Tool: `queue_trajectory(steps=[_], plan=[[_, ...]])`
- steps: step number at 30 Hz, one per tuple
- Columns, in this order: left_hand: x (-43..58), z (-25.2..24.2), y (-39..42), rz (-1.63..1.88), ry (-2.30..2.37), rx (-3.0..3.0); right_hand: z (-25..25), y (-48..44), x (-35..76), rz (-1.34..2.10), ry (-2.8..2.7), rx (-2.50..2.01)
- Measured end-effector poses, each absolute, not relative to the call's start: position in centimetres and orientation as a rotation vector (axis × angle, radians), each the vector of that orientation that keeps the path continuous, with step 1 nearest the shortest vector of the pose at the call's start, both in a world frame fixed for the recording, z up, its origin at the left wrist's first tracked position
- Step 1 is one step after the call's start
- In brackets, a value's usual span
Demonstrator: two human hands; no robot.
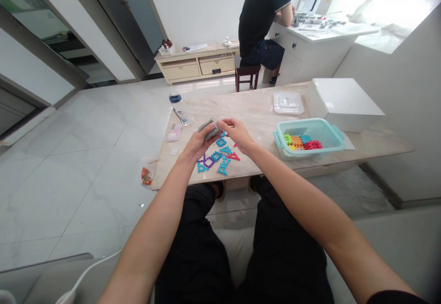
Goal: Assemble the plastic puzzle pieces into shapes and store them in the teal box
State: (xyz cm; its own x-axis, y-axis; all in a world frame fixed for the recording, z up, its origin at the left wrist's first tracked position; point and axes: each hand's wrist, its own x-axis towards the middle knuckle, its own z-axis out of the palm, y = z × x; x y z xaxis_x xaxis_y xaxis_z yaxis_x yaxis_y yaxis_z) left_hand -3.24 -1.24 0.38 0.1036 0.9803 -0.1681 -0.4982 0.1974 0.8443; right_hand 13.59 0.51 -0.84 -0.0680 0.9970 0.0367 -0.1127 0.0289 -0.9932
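My left hand (199, 144) and my right hand (237, 134) meet over the low marble table (255, 111). Both are closed on a small grey block (211, 130) made of flat toothed pieces, held just above the table. Under my hands lie several flat interlocking pieces (217, 158) in blue, purple and red, joined into a patch on the tabletop.
A teal bin (309, 137) holding coloured pieces stands to the right, its clear lid (288, 102) behind it and a white box (344, 102) beside it. A bottle (176, 104) and small packets (174, 133) lie at the left. Another person (263, 19) sits at a desk behind.
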Motion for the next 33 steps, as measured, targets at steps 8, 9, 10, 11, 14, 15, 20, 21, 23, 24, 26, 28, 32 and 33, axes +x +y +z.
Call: queue_trajectory(steps=[8, 9, 10, 11, 14, 15, 20, 21, 23, 24, 26, 28, 32, 33], plan=[[-3.1, 0.6, -1.5, 1.017, 0.847, 0.758, 1.5, -0.7, 18.1, 0.831, -1.947, -0.860], [-3.0, 0.4, -1.5, 0.977, 0.845, 0.783, 1.4, -0.8, 18.1, 0.827, -1.996, -0.834], [-2.8, 0.2, -1.6, 0.952, 0.845, 0.799, 1.3, -1.0, 17.9, 0.830, -2.024, -0.812], [-2.6, -0.1, -1.6, 0.937, 0.846, 0.807, 1.2, -1.1, 17.7, 0.839, -2.039, -0.797], [-2.3, -0.4, -1.7, 0.917, 0.854, 0.794, 1.0, -1.2, 16.8, 0.867, -2.062, -0.792], [-2.2, -0.4, -1.8, 0.910, 0.863, 0.780, 1.0, -1.2, 16.5, 0.865, -2.072, -0.796], [-2.4, 0.2, -2.2, 0.913, 0.969, 0.736, 1.0, -1.2, 15.9, 0.752, -2.110, -0.764], [-2.4, 0.3, -2.1, 0.927, 0.991, 0.744, 1.0, -1.0, 15.8, 0.730, -2.116, -0.745], [-2.6, 0.3, -1.8, 0.958, 1.033, 0.774, 1.0, -0.7, 15.9, 0.682, -2.124, -0.707], [-2.6, 0.3, -1.7, 0.953, 1.047, 0.786, 1.0, -0.6, 15.9, 0.663, -2.129, -0.690], [-2.5, 0.4, -1.4, 0.967, 1.072, 0.812, 1.2, -0.4, 16.1, 0.640, -2.141, -0.678], [-2.3, 0.6, -1.5, 0.973, 1.080, 0.852, 1.5, -0.6, 16.4, 0.618, -2.157, -0.685], [-1.0, 1.7, -2.0, 0.968, 1.059, 0.908, 2.3, -1.6, 17.3, 0.571, -2.152, -0.721], [-0.3, 2.0, -2.1, 0.966, 1.047, 0.910, 2.6, -1.9, 17.9, 0.564, -2.147, -0.717]])
